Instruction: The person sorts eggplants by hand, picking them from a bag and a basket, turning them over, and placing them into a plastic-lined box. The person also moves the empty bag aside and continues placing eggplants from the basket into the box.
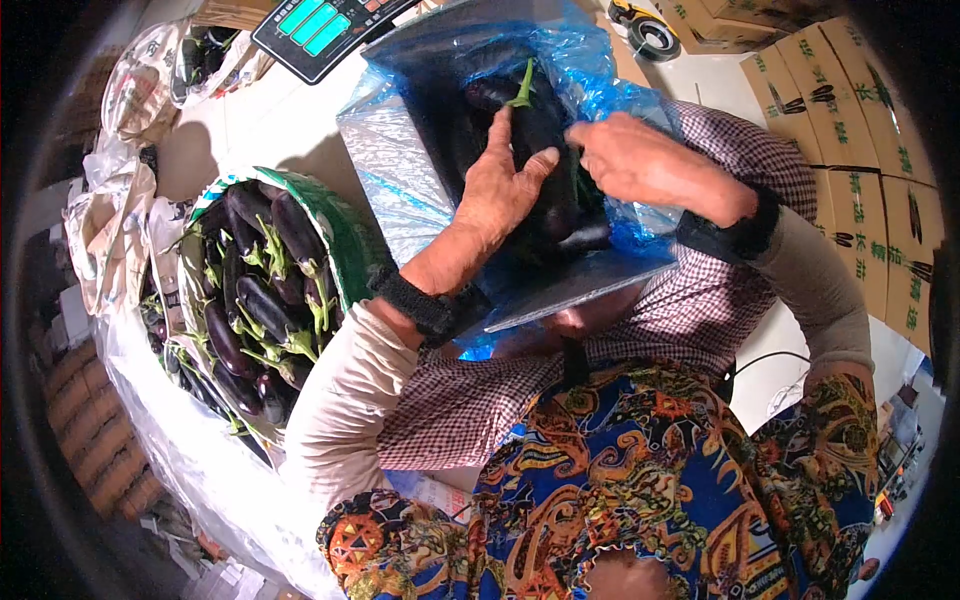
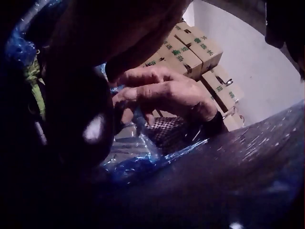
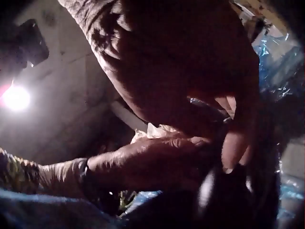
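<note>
Dark eggplants (image 1: pixel 535 130) lie in a box (image 1: pixel 575 288) lined with blue plastic film (image 1: pixel 590 65); one has a green stem. Over them is the left hand (image 1: pixel 495 190), its index finger straight near that stem and its thumb spread. At the box's right side, the right hand (image 1: pixel 645 165) has loosely bent fingers beside the film. The left wrist view shows the right hand (image 2: pixel 167 95) next to a glossy eggplant (image 2: pixel 90 126). In the right wrist view, a fingertip of the right hand (image 3: pixel 209 95) meets a dark eggplant (image 3: pixel 219 191); shadow hides much of the contact.
A green-and-white sack (image 1: pixel 355 245) full of eggplants stands left of the box. Above are a scale (image 1: pixel 320 35) with a lit display and a tape roll (image 1: pixel 652 38). Printed cartons (image 1: pixel 850 100) are stacked at right. Checked cloth covers the person's lap (image 1: pixel 450 420).
</note>
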